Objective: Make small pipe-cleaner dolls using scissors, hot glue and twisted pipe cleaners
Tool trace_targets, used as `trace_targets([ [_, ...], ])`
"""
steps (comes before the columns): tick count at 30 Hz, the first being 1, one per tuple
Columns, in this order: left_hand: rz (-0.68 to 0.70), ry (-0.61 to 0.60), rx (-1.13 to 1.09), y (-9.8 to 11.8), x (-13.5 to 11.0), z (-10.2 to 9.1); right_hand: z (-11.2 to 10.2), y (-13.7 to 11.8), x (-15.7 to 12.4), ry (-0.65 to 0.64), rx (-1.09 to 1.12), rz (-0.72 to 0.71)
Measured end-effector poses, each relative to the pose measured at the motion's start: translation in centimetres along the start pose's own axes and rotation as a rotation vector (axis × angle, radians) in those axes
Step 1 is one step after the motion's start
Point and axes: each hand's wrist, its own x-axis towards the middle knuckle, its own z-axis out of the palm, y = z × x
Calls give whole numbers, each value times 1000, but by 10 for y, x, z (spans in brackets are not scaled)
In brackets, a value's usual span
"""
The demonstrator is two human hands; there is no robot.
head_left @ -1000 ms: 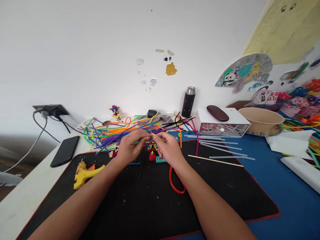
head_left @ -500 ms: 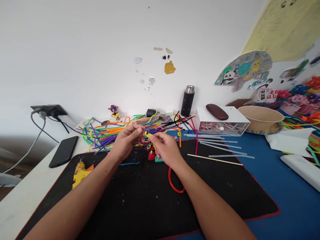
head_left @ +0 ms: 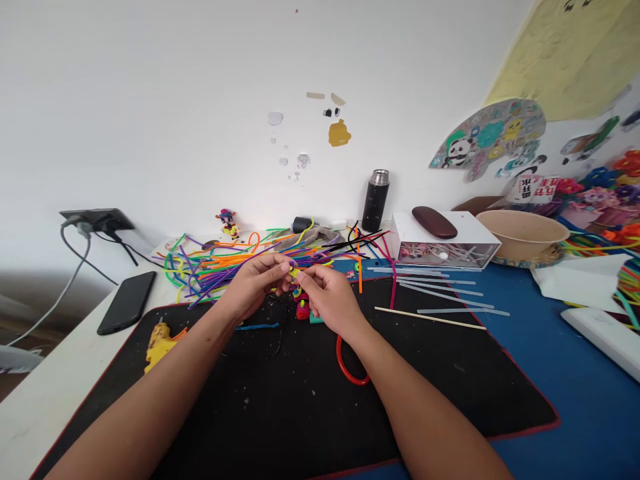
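Observation:
My left hand and my right hand meet above the black mat, fingers pinched together on a small yellow and purple pipe-cleaner piece. Just below the fingertips a small red and multicoloured pipe-cleaner figure stands on the mat beside a teal block. A pile of coloured pipe cleaners lies right behind the hands. A red pipe-cleaner loop lies under my right wrist.
A yellow glue gun and a black phone lie at the left. Clear glue sticks and a wooden skewer lie at the right. Behind stand a black flask, a white box and a tan bowl.
Both hands rose slightly and shifted a little left, still pinching the small piece; the fingers turned around it. Nothing else on the table moved.

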Motion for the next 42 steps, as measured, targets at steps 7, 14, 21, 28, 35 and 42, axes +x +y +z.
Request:
trace_targets([
  [7, 117, -53, 247, 4, 0, -4, 0, 0, -1, 12, -83, -4],
  [14, 136, -55, 350, 8, -2, 1, 2, 6, -1, 23, -191, -61],
  [21, 131, -48, 401, 4, -1, 0, 2, 5, -2, 40, -320, -126],
  [28, 110, -40, 385, -3, -1, -1, 4, 3, -5, 60, -445, -167],
  [35, 96, -84, 247, -4, 1, -4, 2, 3, -3, 43, -361, -136],
  [42, 47, -198, 23, 4, 1, -13, 0, -2, 0, -26, -9, 35],
])
